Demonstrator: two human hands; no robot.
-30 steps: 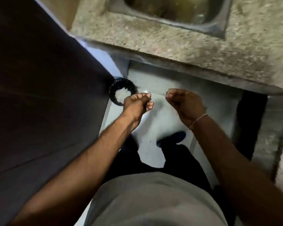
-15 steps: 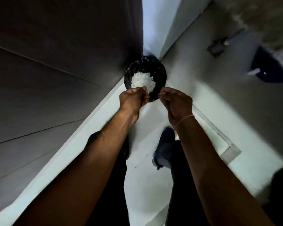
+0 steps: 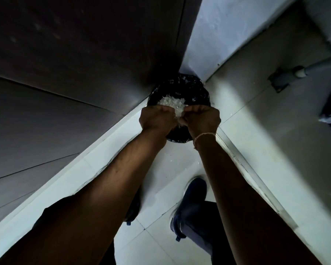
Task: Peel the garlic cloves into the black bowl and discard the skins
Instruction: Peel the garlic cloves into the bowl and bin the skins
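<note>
white tiled floor (image 3: 180, 169) — both hands, left hand (image 3: 157, 119), right hand (image 3: 203, 119), curled, pinching garlic skins (image 3: 177, 111) over black bin (image 3: 191, 88).

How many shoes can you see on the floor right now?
2. One dark shoe lies between the forearms; the other shoe peeks from under the left forearm, mostly hidden.

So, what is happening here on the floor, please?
A person bends over a black-lined bin in the corner of the floor. The left hand and the right hand are together just above it, fingers curled, seemingly around white garlic skins. A heap of skins already lies in the bin.
</note>
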